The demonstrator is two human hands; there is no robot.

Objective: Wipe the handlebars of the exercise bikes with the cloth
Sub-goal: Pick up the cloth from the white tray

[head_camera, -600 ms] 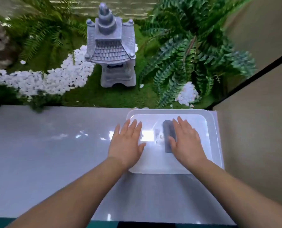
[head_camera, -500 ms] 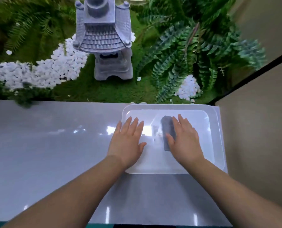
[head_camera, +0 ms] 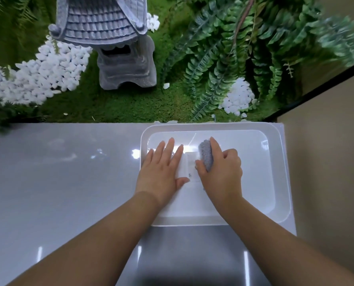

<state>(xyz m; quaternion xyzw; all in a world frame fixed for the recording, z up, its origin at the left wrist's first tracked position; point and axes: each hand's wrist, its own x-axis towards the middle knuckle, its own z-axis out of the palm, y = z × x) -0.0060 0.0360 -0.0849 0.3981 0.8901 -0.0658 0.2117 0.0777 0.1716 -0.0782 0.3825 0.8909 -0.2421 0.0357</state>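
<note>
A: Cloth (head_camera: 206,155) where?
B: Inside white tray (head_camera: 279,182), bunched in right hand (head_camera: 221,172) grip, thumb and fingers closed round it.
A: Left hand (head_camera: 161,172)?
B: Flat, fingers spread, on tray's left part, holding nothing.

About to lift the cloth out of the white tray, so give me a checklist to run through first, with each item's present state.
1. Right hand closed on the grey cloth: ok, thumb and fingers are curled around it.
2. Whole cloth gathered: cannot tell, most of it is hidden under the hand.
3. Left hand steadying the white tray: ok, it lies flat, fingers spread.
4. Tray fully on the grey counter: ok.
5. Cloth clean or damp: cannot tell.
6. Exercise bike handlebars within sight: not ok, none in view.
</note>
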